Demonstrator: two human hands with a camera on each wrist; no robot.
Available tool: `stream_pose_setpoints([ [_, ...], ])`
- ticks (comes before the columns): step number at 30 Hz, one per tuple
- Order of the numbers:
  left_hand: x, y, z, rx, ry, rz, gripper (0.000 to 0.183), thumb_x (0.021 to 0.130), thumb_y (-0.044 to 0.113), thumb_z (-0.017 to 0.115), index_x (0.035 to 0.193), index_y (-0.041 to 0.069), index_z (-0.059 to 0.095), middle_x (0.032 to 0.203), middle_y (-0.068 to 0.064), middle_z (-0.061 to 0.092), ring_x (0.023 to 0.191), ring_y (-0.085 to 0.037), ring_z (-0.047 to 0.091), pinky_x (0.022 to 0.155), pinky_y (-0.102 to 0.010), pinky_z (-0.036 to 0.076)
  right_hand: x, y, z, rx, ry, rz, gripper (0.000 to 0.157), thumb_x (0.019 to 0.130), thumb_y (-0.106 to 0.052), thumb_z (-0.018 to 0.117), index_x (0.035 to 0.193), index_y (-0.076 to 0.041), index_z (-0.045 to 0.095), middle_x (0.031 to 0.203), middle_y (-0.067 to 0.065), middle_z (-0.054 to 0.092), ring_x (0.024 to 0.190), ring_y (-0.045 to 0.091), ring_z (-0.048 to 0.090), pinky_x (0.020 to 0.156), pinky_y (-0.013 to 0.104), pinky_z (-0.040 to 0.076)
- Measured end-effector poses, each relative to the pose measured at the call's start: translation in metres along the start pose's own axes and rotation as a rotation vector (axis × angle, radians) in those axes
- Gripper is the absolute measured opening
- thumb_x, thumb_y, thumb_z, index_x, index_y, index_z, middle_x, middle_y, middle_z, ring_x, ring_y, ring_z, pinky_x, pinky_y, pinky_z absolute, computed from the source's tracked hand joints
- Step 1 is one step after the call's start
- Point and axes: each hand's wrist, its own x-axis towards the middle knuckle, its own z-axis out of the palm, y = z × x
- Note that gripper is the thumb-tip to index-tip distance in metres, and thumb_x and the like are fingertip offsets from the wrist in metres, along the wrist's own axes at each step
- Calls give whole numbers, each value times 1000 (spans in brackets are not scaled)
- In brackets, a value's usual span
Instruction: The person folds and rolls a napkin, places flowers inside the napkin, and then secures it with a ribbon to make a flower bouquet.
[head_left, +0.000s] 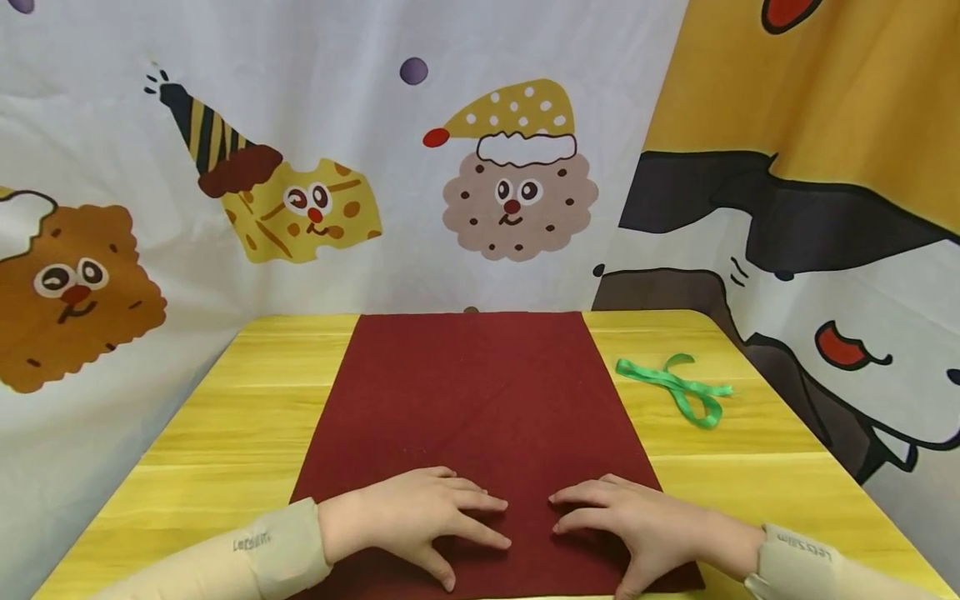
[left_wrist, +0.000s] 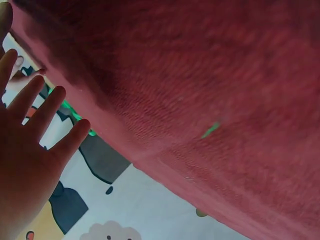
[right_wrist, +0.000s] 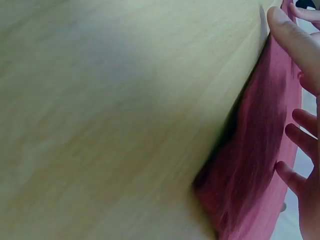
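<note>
A dark red sheet of cloth or felt (head_left: 480,392) lies flat and lengthwise down the middle of the table. My left hand (head_left: 420,518) is over its near left part, fingers spread and slightly bent. Facing it, my right hand (head_left: 637,527) hovers over or rests lightly on the near right part, its thumb by the front edge; contact is hard to tell. Neither hand holds anything. A loose green ribbon (head_left: 678,387) lies to the right of the cloth, partly looped. In the right wrist view the cloth's corner (right_wrist: 215,195) looks slightly raised off the wood.
The yellow wood-grain table (head_left: 217,425) shows on both sides of the cloth. A curtain (head_left: 337,75) printed with cartoon figures hangs behind the table and along its sides. In the left wrist view a small green streak (left_wrist: 211,130) appears on the cloth; its kind is unclear.
</note>
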Motion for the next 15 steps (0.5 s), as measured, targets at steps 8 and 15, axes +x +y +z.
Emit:
stream_pose_setpoints([
  [8, -2, 1, 7, 1, -8, -10, 68, 81, 64, 63, 143, 47, 42, 149, 10, 39, 133, -13, 41, 96, -39, 43, -13, 5, 0, 56, 45, -2, 49, 70, -66, 75, 103, -34, 61, 123, -13, 50, 108, 2, 47, 86, 26, 41],
  [15, -1, 2, 7, 25, -22, -31, 63, 80, 62, 66, 139, 48, 47, 148, 12, 41, 133, -13, 40, 93, -41, 45, -18, 8, 1, 112, 63, -72, 32, 74, -53, 79, 81, -31, 58, 90, -20, 45, 81, -7, 41, 71, 13, 32],
])
